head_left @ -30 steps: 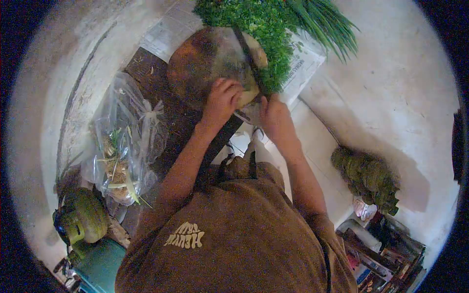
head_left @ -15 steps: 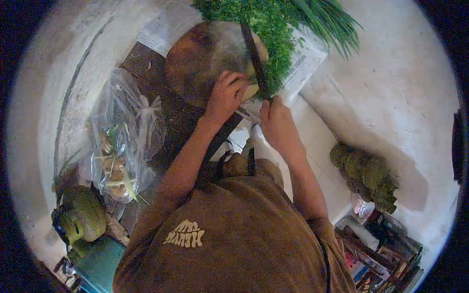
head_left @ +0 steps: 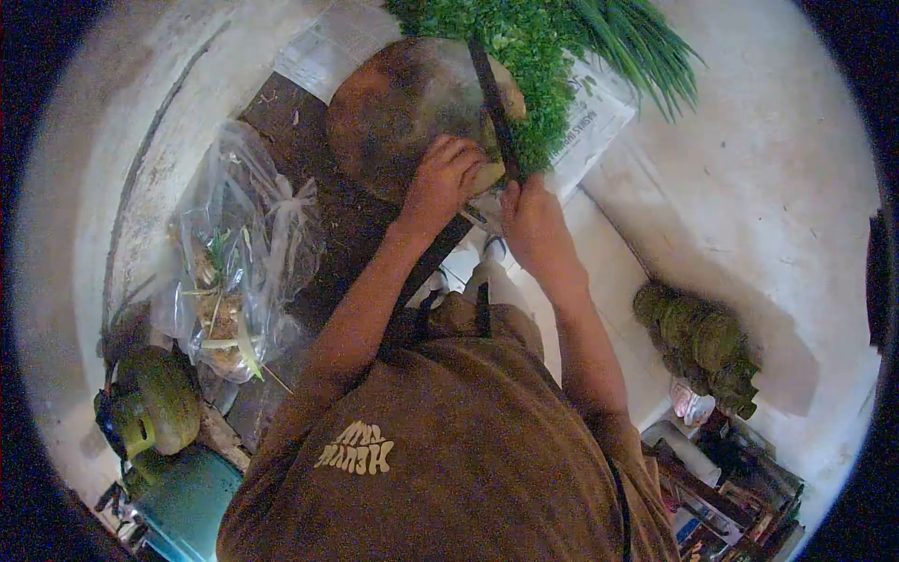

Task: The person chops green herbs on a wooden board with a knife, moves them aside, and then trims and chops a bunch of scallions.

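Note:
A knife (head_left: 492, 103) with a long dark blade lies across the right side of a round wooden chopping block (head_left: 389, 112). My right hand (head_left: 541, 225) is closed around its handle just off the block's near right edge. On the block, my left hand (head_left: 440, 183) rests with curled fingers close to the blade; whatever lies under the fingertips is hidden. Finely chopped greens (head_left: 538, 94) are heaped along the blade's far side, on printed paper (head_left: 599, 117). Long spring onions (head_left: 646, 56) lie beyond the heap at the upper right.
To the left is a clear plastic bag (head_left: 220, 281) with plant scraps and brownish pieces. A green gas cylinder (head_left: 159, 403) stands at lower left beside a teal container (head_left: 192, 501). A dark green stacked object (head_left: 698, 342) is on the right, above a cluttered shelf (head_left: 730, 496).
The view has shifted a little, so the block and greens appear slightly farther right. Both hands keep nearly the same pose, and the knife stays at the block's right side.

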The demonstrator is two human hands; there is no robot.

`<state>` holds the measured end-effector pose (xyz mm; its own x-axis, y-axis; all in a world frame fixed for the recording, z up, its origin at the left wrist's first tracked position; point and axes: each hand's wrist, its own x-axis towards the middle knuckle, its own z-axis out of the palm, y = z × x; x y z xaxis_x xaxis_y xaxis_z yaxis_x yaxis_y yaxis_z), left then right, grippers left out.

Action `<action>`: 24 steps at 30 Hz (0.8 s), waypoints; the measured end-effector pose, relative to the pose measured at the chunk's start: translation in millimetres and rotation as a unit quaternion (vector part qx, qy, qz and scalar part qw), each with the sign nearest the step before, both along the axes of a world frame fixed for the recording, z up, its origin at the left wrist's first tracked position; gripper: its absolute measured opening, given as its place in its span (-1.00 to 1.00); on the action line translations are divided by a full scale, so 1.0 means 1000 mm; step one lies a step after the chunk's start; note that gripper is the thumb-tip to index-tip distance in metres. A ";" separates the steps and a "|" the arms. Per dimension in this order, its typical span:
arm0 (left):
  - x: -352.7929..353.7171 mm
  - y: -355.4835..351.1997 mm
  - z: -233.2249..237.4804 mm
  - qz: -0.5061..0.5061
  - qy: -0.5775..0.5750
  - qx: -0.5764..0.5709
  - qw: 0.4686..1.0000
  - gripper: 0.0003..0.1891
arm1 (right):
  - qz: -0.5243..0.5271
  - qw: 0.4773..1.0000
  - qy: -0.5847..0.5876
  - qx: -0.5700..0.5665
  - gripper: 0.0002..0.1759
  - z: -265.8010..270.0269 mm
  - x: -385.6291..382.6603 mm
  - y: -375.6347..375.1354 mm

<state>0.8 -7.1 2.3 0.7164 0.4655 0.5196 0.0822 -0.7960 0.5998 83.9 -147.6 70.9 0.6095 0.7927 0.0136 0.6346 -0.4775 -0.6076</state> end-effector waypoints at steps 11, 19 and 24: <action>-0.001 0.004 -0.010 -0.002 0.007 0.041 0.999 -0.83 | 0.054 0.989 -0.136 0.026 -0.73 -0.042 0.003 0.005; -0.003 0.002 -0.006 0.009 -0.004 0.021 1.000 -0.84 | 0.031 0.998 -0.060 0.020 -0.73 -0.017 -0.019 0.007; -0.002 0.006 -0.005 0.006 -0.011 0.032 0.999 -0.82 | 0.076 0.990 -0.117 0.011 -0.78 -0.020 0.003 0.019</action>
